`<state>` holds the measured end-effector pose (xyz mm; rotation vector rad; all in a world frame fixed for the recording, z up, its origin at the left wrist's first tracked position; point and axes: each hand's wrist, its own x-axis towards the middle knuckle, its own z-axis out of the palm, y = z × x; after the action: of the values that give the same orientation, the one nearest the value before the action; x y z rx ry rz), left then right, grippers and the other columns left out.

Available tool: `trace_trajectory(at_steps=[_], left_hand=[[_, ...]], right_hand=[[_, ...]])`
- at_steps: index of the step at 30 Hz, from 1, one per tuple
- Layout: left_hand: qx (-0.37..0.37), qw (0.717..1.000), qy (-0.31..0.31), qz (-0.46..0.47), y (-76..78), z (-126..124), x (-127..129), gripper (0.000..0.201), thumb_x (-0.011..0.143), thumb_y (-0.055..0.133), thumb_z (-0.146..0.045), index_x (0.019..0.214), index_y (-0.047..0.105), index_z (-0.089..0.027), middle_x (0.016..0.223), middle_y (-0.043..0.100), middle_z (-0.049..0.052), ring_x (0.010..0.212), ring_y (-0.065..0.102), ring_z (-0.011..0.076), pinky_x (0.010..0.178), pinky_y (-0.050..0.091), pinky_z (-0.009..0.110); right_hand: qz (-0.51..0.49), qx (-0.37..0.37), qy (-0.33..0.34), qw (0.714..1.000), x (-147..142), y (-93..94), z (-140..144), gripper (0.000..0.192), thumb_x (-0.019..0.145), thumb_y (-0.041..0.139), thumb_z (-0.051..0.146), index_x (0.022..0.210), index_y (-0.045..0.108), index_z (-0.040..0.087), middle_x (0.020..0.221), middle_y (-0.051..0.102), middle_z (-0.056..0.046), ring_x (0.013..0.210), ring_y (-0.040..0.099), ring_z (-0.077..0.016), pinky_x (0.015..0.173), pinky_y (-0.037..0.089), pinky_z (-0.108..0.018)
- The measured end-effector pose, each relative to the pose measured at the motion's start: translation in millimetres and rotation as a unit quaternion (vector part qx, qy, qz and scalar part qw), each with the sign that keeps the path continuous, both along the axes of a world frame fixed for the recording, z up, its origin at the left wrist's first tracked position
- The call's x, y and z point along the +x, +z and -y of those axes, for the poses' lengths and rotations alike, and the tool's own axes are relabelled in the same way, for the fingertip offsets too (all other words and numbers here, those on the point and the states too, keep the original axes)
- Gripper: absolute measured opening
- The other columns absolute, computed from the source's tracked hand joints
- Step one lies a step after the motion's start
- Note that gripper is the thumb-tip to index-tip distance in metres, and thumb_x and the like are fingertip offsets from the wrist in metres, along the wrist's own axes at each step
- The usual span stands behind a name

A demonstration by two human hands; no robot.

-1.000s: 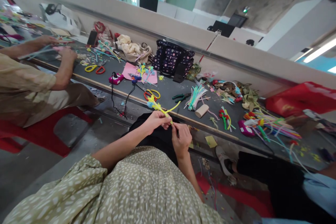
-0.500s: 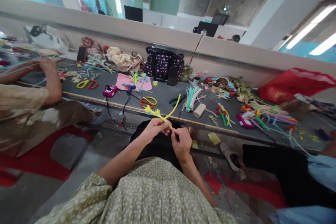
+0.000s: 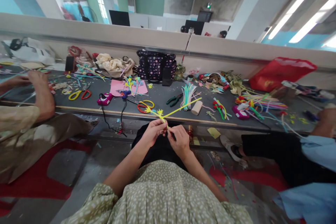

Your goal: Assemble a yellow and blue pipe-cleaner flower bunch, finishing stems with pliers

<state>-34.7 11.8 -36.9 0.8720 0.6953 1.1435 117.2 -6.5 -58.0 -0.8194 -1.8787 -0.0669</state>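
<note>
Yellow pipe-cleaner flower pinched at its stem between her left hand and right hand, just before the cluttered table

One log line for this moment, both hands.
left hand: pinching yellow pipe-cleaner flower stem | right hand: pinching same stem | long grey worktable: beyond hands

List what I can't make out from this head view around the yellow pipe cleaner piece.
- Lower end of the yellow pipe cleaner piece: hidden in the head view between the left hand and right hand.
- Grip on it: fingertips overlap, too small to resolve.
- Co-worker's hand at the left: partly cut off by the frame edge.
- Items behind the dotted bag: blocked by it.
</note>
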Motion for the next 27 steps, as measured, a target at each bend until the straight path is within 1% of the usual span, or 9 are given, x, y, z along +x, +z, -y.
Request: trace_trajectory(at_steps=[2,5,7,11,13,15,18,23,27], left_hand=[[0.024,1.0,-0.002,-0.019,1.6,-1.1,-4.2,0.028,0.07,0.077,-0.035,0.081,0.065,-0.013,0.065,0.06,0.0,0.055,0.055,0.0077,0.054,0.045,0.018],[0.054,0.997,-0.021,-0.053,3.9,-0.7,-9.7,0.031,0.071,0.076,-0.038,0.084,0.066,-0.012,0.077,0.066,0.004,0.068,0.062,0.0128,0.064,0.05,0.023],[0.059,0.996,-0.036,-0.06,3.9,0.4,-11.4,0.033,0.071,0.076,-0.04,0.083,0.065,-0.012,0.078,0.067,0.006,0.071,0.064,0.015,0.068,0.052,0.026],[0.056,0.994,-0.071,-0.058,0.2,2.6,-11.5,0.034,0.068,0.078,-0.041,0.081,0.065,-0.012,0.073,0.066,0.005,0.065,0.063,0.0143,0.066,0.05,0.026],[0.056,0.991,-0.104,-0.067,-2.9,3.8,-10.5,0.035,0.069,0.078,-0.041,0.083,0.067,-0.011,0.071,0.066,0.005,0.063,0.062,0.013,0.064,0.048,0.025],[0.051,0.987,-0.132,-0.074,-7.3,5.2,-8.6,0.035,0.069,0.078,-0.041,0.083,0.068,-0.01,0.069,0.065,0.005,0.06,0.06,0.0118,0.063,0.047,0.024],[0.03,0.988,-0.131,-0.077,-15.6,7.0,-4.5,0.037,0.069,0.078,-0.042,0.079,0.067,-0.009,0.067,0.063,0.005,0.058,0.06,0.011,0.062,0.048,0.023],[-0.01,0.995,-0.053,-0.079,-22.3,10.1,0.3,0.038,0.068,0.078,-0.045,0.079,0.064,-0.012,0.069,0.063,0.002,0.056,0.059,0.0099,0.062,0.051,0.025],[-0.002,0.994,-0.035,-0.101,-18.8,11.7,1.2,0.037,0.068,0.078,-0.044,0.08,0.064,-0.012,0.072,0.066,0.004,0.06,0.062,0.0116,0.062,0.051,0.024]], right_hand=[[-0.077,-0.1,0.032,0.992,-1.8,1.8,1.4,0.009,0.087,0.061,0.021,0.096,0.063,0.019,0.085,0.067,-0.006,0.079,0.062,-0.0189,0.071,0.053,-0.033],[-0.218,-0.247,0.062,0.942,-1.8,3.0,-0.1,0.016,0.09,0.056,0.03,0.099,0.064,0.019,0.089,0.068,-0.006,0.078,0.065,-0.0183,0.068,0.055,-0.031],[-0.272,-0.298,0.082,0.911,-0.8,3.2,-4.4,0.023,0.091,0.056,0.035,0.103,0.065,0.018,0.095,0.069,-0.008,0.083,0.066,-0.0198,0.069,0.057,-0.031],[-0.286,-0.352,0.15,0.878,-1.8,4.9,-13.2,0.028,0.086,0.063,0.038,0.106,0.07,0.019,0.11,0.068,-0.01,0.099,0.065,-0.0227,0.08,0.056,-0.034],[-0.294,-0.385,0.182,0.856,-4.9,6.3,-14.6,0.027,0.083,0.065,0.04,0.1,0.073,0.02,0.105,0.069,-0.008,0.093,0.066,-0.0212,0.076,0.057,-0.032],[-0.314,-0.427,0.205,0.823,-8.6,7.2,-14.3,0.026,0.08,0.068,0.041,0.094,0.074,0.02,0.101,0.07,-0.007,0.075,0.067,-0.0172,0.061,0.056,-0.027],[-0.36,-0.47,0.215,0.777,-12.5,6.6,-13.7,0.027,0.076,0.072,0.041,0.091,0.074,0.019,0.103,0.068,-0.007,0.055,0.059,-0.0111,0.042,0.048,-0.023],[-0.413,-0.429,0.168,0.786,-12.3,5.7,-17.7,0.022,0.068,0.078,0.037,0.078,0.074,0.017,0.088,0.07,-0.005,0.067,0.061,-0.0153,0.057,0.051,-0.026],[-0.416,-0.425,0.144,0.791,-11.4,8.0,-19.7,0.018,0.069,0.077,0.035,0.075,0.073,0.018,0.066,0.065,0.0,0.06,0.056,-0.0132,0.059,0.047,-0.025]])
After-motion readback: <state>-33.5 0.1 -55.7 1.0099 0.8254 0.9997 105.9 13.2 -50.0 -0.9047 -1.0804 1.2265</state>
